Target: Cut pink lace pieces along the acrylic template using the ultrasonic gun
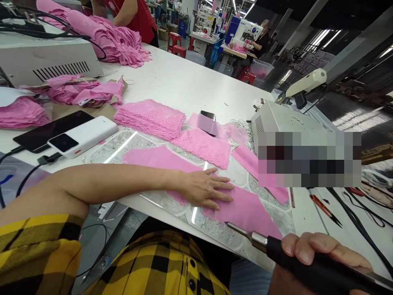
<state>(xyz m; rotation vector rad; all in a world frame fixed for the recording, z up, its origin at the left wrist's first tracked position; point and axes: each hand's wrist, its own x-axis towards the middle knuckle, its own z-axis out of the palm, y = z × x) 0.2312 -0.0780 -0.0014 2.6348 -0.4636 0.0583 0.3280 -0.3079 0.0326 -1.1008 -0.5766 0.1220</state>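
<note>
My left hand lies flat with its fingers spread on a pink fabric piece, on top of a clear patterned sheet. My right hand is closed around a black-handled tool with a thin metal tip. That tip is at the near edge of the pink piece; whether it touches cannot be made out. Another pink panel is partly under my left wrist. Beyond it are a pink lace piece and a stack of pink lace pieces. A narrow pink strip lies to the right.
At left are a white power bank, a dark phone and a vented machine box. A second box stands at right, near orange snips and cables. A co-worker in red stands beside a large pink fabric pile.
</note>
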